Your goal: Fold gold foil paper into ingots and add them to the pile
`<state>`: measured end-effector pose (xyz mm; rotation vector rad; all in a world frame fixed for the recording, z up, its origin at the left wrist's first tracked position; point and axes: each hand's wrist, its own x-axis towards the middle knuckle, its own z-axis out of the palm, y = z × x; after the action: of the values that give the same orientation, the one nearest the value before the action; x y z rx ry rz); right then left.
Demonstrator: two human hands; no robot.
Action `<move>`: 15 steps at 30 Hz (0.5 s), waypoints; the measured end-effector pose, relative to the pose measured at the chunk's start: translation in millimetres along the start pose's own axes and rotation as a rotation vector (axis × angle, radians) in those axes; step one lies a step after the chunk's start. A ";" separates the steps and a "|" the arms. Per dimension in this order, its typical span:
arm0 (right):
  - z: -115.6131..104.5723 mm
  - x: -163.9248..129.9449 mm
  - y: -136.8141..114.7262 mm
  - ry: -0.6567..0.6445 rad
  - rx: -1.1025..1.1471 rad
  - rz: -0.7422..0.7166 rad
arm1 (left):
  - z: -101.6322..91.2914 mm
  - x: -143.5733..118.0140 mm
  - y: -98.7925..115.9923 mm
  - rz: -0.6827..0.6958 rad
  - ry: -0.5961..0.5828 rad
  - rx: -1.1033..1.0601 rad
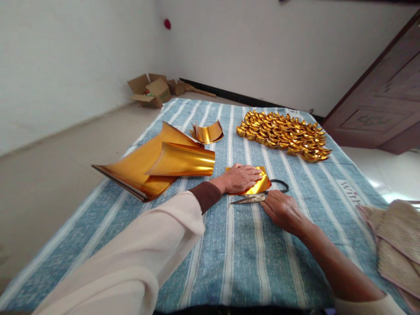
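— Foil [254, 186]: where did it lie?

— Flat on the striped cloth [243, 253], near the middle, with the left hand [241, 177] pressed on top of it. The palm was down and the fingers were spread flat, so nothing was clasped; the hand only held the sheet down.

— And the right hand [284, 212]?

— It rested on the cloth just below the foil, beside the scissors [259, 197]. The fingertips touched the blades or came very close; I could not tell which. The fingers were loosely bent and did not close around anything. The blades looked shut, pointing left, with the dark handles lying to the right of the foil.

— What else was on the cloth?

— A big stack of gold sheets [144, 168] lay to the left, its top sheets curling up into a roll. Behind that stood a smaller curled piece [207, 132]. Farther back and to the right was a heap of folded gold ingots [285, 135], packed close together and well apart from the hands.

— Anything around the cloth?

— Open cardboard boxes [152, 89] sat on the floor by the far wall, a dark wooden door [383, 100] stood at the right, and woven mats [398, 245] overlapped the cloth's right edge.
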<state>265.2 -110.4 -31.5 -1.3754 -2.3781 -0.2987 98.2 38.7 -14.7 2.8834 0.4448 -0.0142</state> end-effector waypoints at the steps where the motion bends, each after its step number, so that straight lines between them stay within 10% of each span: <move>1: -0.7 -1.2 1.3 -0.008 0.006 -0.006 | -0.9 -0.3 0.8 -0.006 -0.004 0.000; 15: -1.8 3.9 0.2 0.001 0.013 -0.037 | -0.6 0.4 0.8 0.013 0.008 0.001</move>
<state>264.0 -107.9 -28.2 -1.3267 -2.4024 -0.2934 98.8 38.2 -14.0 2.8883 0.4276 -0.0015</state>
